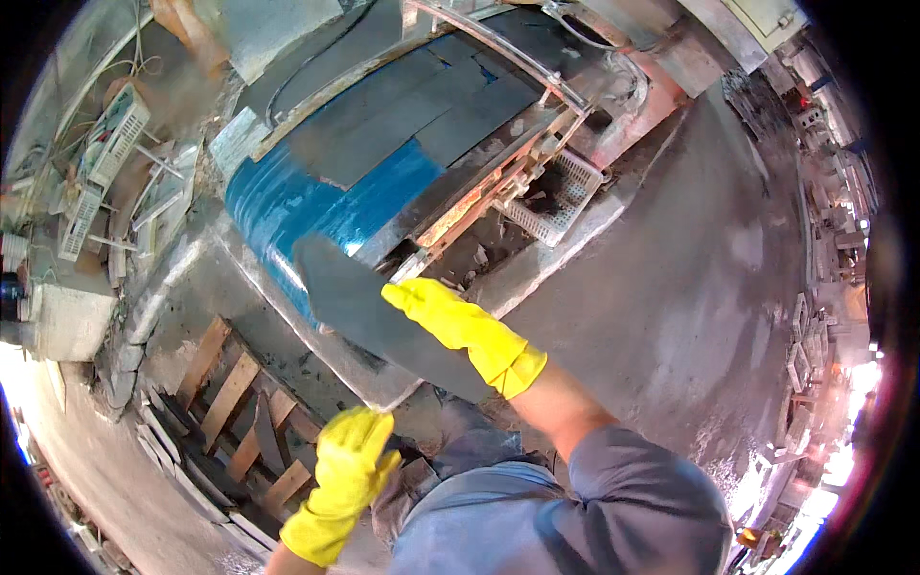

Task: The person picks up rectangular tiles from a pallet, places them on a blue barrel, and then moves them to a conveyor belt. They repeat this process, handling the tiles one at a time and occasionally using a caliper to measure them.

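A dark grey stone slab point(369, 311), thin and flat, slants from the near end of a blue conveyor belt point(383, 196) toward my body. My right hand point(450, 321), in a yellow rubber glove, grips the slab's right edge. My left hand point(350, 455), gloved the same way, is lower and to the left, apart from the slab, beside a wooden pallet. Its thumb stands off from its bent fingers, and nothing shows in it. Several more grey slabs point(383, 125) lie flat on the wet belt, farther off.
A metal rail point(508, 48) arches over the belt. White plastic crate point(565, 201) sits right of the machine frame. The wooden pallet point(230, 398) at lower left has dark slabs along its side. A raised concrete edge point(316, 340) runs below the belt end.
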### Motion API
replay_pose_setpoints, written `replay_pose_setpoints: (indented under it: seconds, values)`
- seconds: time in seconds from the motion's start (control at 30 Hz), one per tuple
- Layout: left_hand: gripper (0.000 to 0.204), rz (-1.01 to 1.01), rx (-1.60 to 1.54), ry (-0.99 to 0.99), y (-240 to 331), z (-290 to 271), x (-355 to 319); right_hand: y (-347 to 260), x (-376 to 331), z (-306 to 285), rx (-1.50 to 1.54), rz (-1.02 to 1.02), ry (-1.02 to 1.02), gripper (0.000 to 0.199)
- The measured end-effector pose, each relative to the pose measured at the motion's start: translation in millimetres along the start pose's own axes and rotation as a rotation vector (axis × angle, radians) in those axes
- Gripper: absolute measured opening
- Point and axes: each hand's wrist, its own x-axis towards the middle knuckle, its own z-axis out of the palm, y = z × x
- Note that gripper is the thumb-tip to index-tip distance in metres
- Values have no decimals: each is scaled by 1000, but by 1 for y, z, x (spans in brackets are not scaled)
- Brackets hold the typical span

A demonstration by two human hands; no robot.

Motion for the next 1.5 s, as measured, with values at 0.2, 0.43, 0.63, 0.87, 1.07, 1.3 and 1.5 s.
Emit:
replay_pose_setpoints:
  seconds: [0.2, 0.43, 0.63, 0.87, 1.07, 1.3, 1.5]
  values:
    - [66, 182, 536, 35, -76, -12, 34, 49, 6, 54, -412, 46, -279, 61]
    - [37, 240, 282, 173, -123, -72, 4, 46, 14, 69, -426, -248, -625, 45]
    - [27, -416, -288, 321, -163, -110, -34, 25, 24, -90, 327, 273, -92, 50]
    - [21, -960, -864, 437, -259, -58, 20, 20, 61, -95, 297, 73, 1148, 60]
    - [35, -865, -903, 241, -301, -12, 155, 62, 209, -91, -510, -201, 1849, 75]
    - [59, -733, -577, -13, -342, 11, 207, 27, 220, -48, -612, 79, 1736, 74]
    - [83, -363, 390, -379, -321, -21, 264, 26, 218, -49, -603, 178, 1728, 74]
